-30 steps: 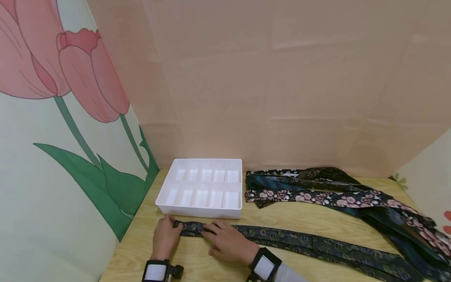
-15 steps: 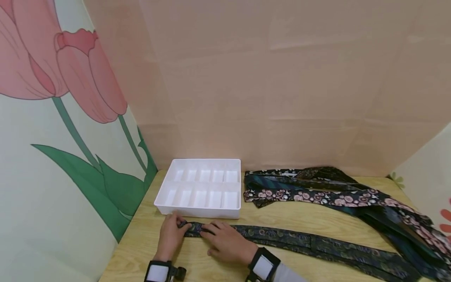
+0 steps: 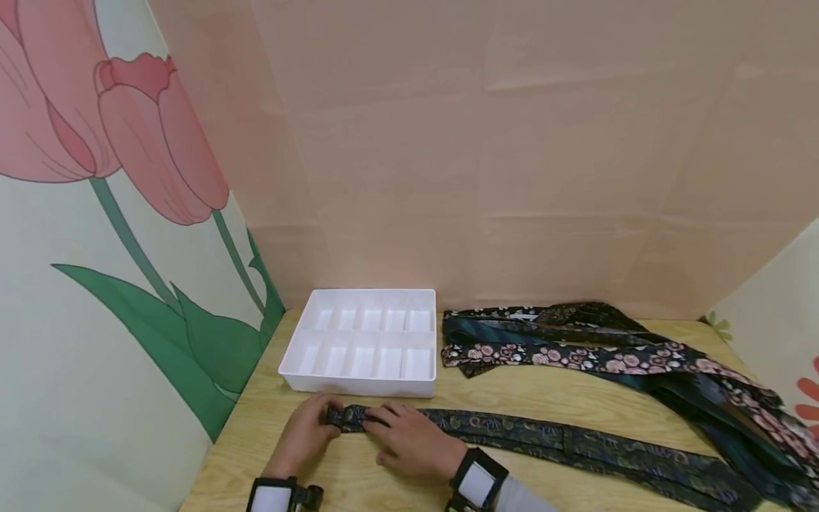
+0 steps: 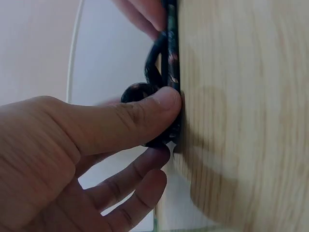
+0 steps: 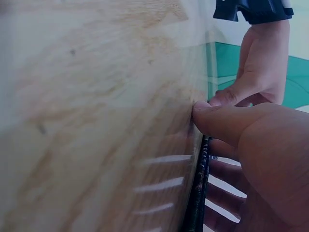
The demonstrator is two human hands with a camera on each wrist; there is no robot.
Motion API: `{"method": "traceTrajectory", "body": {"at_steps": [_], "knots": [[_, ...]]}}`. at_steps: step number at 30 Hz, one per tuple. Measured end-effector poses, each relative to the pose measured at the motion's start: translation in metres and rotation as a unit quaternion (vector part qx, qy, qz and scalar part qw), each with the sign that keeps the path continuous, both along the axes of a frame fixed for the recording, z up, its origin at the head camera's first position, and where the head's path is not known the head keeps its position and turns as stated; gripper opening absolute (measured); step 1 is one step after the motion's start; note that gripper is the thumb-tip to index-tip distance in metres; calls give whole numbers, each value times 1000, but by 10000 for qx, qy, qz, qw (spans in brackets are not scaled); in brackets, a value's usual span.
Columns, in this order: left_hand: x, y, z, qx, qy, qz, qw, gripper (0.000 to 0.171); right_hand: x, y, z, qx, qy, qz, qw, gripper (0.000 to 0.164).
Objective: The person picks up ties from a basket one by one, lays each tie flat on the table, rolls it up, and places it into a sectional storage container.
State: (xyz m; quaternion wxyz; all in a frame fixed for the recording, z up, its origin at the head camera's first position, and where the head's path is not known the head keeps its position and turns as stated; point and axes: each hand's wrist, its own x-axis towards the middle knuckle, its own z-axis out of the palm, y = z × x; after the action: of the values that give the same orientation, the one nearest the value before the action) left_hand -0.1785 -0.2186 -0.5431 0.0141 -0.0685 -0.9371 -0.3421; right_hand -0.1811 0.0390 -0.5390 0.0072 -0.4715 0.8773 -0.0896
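A dark patterned necktie [image 3: 499, 425] stretches across the wooden table, its left end wound into a small roll. My left hand [image 3: 307, 430] pinches that roll. In the left wrist view, the thumb lies across the coiled tie [image 4: 137, 91], with a raised loop of fabric just beyond it. My right hand [image 3: 416, 441] rests over the tie to the right of the roll, fingers laid across the fabric. The right wrist view shows the thumb low by the tabletop and the fingers above the tie's edge [image 5: 195, 203]. The fingers hide part of the roll in the head view.
A white compartment box [image 3: 358, 385] stands just behind the left hand. Several more neckties [image 3: 563, 357], floral and dark, lie in a heap at the back right and trail to the right front. A brown-covered wall [image 3: 486, 178] rises behind the table [image 3: 358, 476].
My left hand has shifted slightly right and turned over the tie's end, changing how its fingers hold the roll. My right hand has stayed in place on the tie.
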Motion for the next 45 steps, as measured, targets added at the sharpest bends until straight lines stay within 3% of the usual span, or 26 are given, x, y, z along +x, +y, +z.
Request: {"method": "traceTrajectory", "body": {"at_steps": [5,11,15,23,29,35,41,45], "knots": [[-3,1,1,-149,102,-277,9995,38,-4,-3,4,-61,-107,2,9999,51],[-3,3,5,-308,98,-597,9977,37,-7,-14,6,-398,209,-36,9990,39],[-3,5,8,-427,179,-724,9963,36,-8,-20,4,-513,404,271,9975,45],[-3,10,14,-804,284,-843,9928,39,-8,-23,-2,-497,40,493,9975,55],[0,13,16,-368,152,-527,9978,52,-8,-26,-3,-499,-93,387,9980,56],[0,14,17,257,129,-636,9976,40,-7,-24,-4,-501,-56,300,9983,53],[-4,18,14,11,148,-1009,9948,38,-6,-20,-8,-804,-532,280,9949,49],[-5,21,11,-161,155,-1070,9940,40,-7,-17,-8,-1170,-883,39,9892,36]]}}
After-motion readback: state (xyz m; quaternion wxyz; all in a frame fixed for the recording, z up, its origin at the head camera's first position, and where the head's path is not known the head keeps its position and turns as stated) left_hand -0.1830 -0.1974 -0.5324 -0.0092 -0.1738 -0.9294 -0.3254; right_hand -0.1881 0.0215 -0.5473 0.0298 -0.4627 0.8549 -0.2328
